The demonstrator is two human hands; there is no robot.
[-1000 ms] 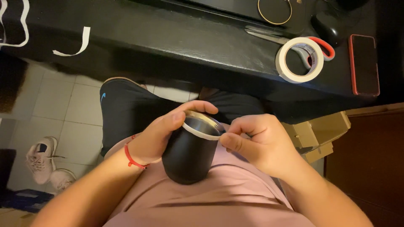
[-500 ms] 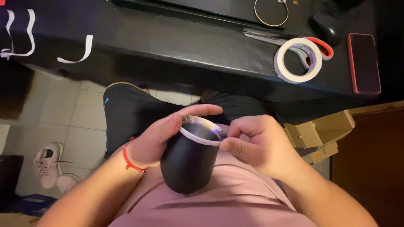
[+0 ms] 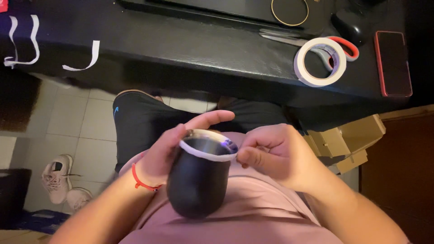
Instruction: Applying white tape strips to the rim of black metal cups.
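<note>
A black rounded cup (image 3: 196,185) rests against my lap, its mouth tilted up toward the desk. A strip of white tape (image 3: 205,153) runs around its rim. My left hand (image 3: 169,151) wraps the cup's left side, with the index finger stretched over the opening. My right hand (image 3: 275,156) sits at the rim's right side, thumb and forefinger pinched on the tape there. A red cord circles my left wrist.
A black desk (image 3: 190,49) spans the top. On it lie a roll of white tape (image 3: 320,62), red-handled scissors (image 3: 348,47), a red-edged phone (image 3: 392,63), a thin ring (image 3: 290,11) and loose tape strips (image 3: 83,56). Cardboard pieces (image 3: 346,140) lie to the right; shoes (image 3: 56,178) sit on the tiled floor.
The cup's mouth has tipped a little more toward me. My right fingers have slid along the rim on the tape, and my left index finger has stretched farther over the opening.
</note>
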